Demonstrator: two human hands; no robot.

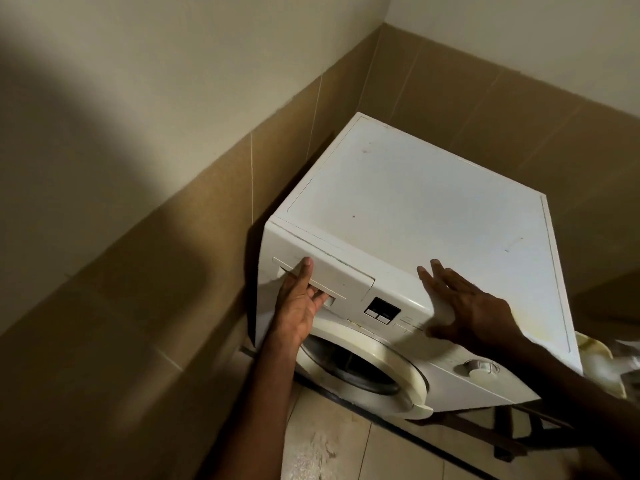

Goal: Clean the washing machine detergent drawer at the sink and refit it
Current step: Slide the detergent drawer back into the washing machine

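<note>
A white washing machine is seen standing in a corner, with tan wall tiles behind it and to its left. The detergent drawer is seated in its slot at the upper left of the machine's front panel, its face flush with the panel. The left hand is placed on the drawer front: the index finger is laid up across the face, while the other fingers are curled into the recessed handle below, so the hand is hooked on the drawer's handle rather than fully closed. The right hand is laid flat over the front edge of the machine's top, with its fingers spread apart and nothing held in it. Between the two hands a small dark display with buttons is set in the panel, and a round dial is found further right, below the right forearm. The round door is seen beneath the drawer, with its pale rim standing slightly out from the front. Pale floor tiles are visible below.
</note>
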